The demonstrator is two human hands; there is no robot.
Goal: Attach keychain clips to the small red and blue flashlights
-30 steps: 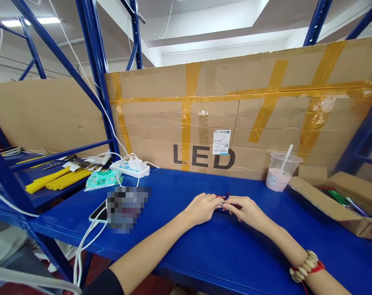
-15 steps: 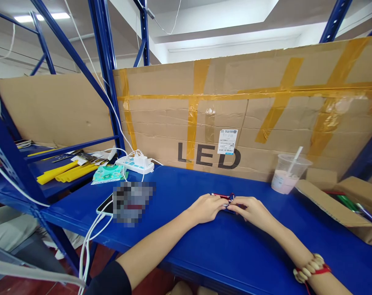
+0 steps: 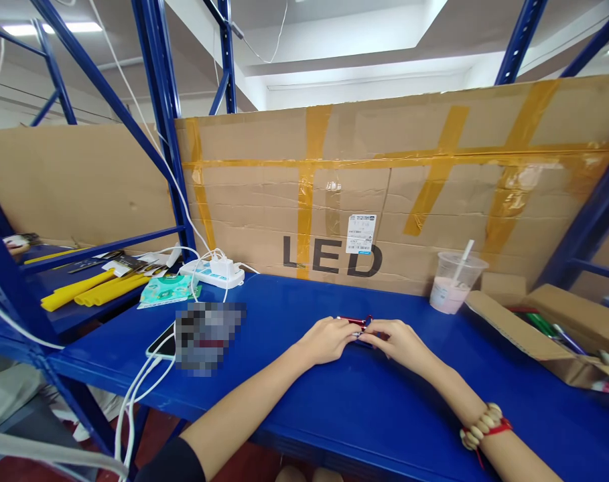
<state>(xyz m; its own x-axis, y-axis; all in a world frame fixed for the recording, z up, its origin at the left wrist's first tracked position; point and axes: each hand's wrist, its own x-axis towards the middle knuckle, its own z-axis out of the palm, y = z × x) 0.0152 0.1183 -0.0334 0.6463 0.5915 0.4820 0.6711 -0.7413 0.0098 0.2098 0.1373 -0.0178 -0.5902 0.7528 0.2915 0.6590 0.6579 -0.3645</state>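
My left hand (image 3: 327, 340) rests low over the blue tabletop, its fingers closed around slim, shiny pens. A red pen (image 3: 348, 320) shows just beyond the left fingertips, with a clip-like end by the right hand. Silvery and dark blue parts peek out between the two hands, mostly covered by the fingers. My right hand (image 3: 397, 341) meets the left from the other side, thumb and fingers pinched at the ends of the pens. Which hand holds which pen I cannot tell exactly.
An open cardboard box (image 3: 518, 335) with green and purple pens stands at the right, beside a plastic cup (image 3: 452, 294) with a straw. At the left lie a phone (image 3: 161, 343), cables, a power strip (image 3: 208, 273) and a green packet (image 3: 168, 290). Tall cardboard (image 3: 264, 201) stands behind.
The head view has turned slightly right, so the scene shifts left and more of the box shows. Both hands keep nearly the same hold on the pens.
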